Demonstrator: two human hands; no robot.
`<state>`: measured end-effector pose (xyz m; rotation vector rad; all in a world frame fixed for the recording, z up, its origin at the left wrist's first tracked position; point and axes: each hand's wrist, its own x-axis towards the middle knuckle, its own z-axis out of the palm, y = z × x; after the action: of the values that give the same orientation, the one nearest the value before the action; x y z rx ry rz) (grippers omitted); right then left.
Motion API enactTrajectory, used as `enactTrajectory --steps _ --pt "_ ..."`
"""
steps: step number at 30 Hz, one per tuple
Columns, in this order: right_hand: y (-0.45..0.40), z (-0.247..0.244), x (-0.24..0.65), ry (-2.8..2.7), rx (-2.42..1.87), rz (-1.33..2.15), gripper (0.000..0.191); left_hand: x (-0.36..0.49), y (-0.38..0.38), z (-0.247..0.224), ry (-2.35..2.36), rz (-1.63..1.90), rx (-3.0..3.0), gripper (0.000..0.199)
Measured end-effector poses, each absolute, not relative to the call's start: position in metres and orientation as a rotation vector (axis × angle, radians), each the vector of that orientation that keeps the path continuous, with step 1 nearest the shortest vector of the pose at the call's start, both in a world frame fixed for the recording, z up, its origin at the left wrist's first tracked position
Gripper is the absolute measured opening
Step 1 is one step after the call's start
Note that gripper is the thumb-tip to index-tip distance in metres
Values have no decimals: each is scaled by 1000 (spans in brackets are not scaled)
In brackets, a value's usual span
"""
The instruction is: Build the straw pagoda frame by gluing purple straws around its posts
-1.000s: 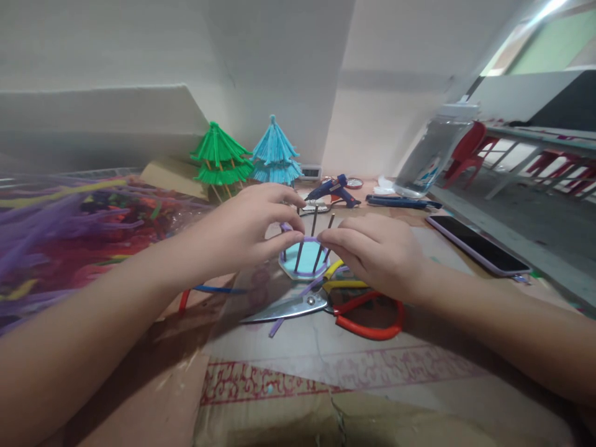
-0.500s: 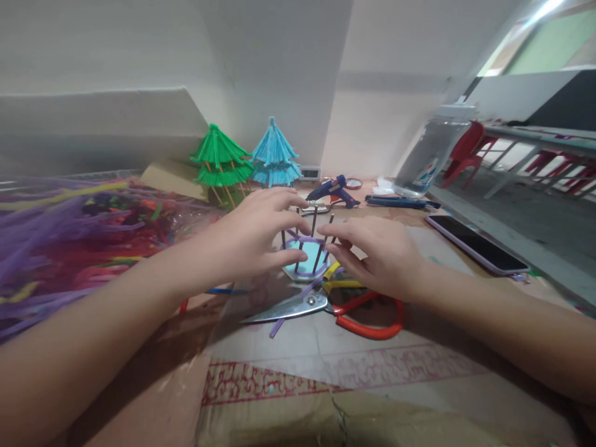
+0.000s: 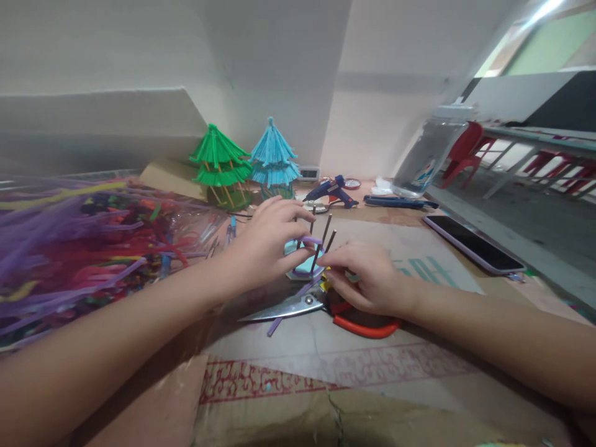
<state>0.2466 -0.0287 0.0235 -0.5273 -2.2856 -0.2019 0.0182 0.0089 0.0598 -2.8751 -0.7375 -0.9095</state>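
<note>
A small craft model has a pale blue base (image 3: 303, 268), a purple fuzzy strip around its edge and several dark upright sticks (image 3: 327, 230). My left hand (image 3: 274, 239) curls round the model's left side, thumb and fingers closed about a purple pipe cleaner (image 3: 311, 240) by the sticks. On the right, my right hand (image 3: 367, 273) has its thumb and fingers close together at the base's edge; what lies between them is hidden. Red-handled scissors (image 3: 298, 305) lie just in front, partly under my right hand, with a purple strip (image 3: 274, 327) beneath the blades.
Green (image 3: 220, 155) and light blue (image 3: 274, 155) tiered-roof models stand behind. A glue gun (image 3: 333, 190), a blue cutter (image 3: 400, 202), a phone (image 3: 472, 244) and a clear plastic jar (image 3: 426, 155) lie or stand to the right. A pile of purple pipe cleaners (image 3: 56, 217) is at the left.
My left hand has closed in on the purple pipe cleaner. My right hand has moved down to the base's edge, its fingers closer together, covering more of the scissors' handles.
</note>
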Motion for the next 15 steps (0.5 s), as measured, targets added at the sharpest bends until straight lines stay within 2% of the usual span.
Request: enactTrajectory --steps 5,6,10,15 --pt "-28 22 246 -2317 -531 -193 14 18 8 59 -765 -882 -2886 9" --pt "-27 22 246 -2321 -526 -193 13 18 8 59 -781 -894 -2870 13" --pt "-26 21 246 -2321 -507 -205 13 15 8 62 -821 -917 -2814 51" --pt "-27 23 246 -2346 -493 -178 13 4 10 82 -770 -897 -2857 73"
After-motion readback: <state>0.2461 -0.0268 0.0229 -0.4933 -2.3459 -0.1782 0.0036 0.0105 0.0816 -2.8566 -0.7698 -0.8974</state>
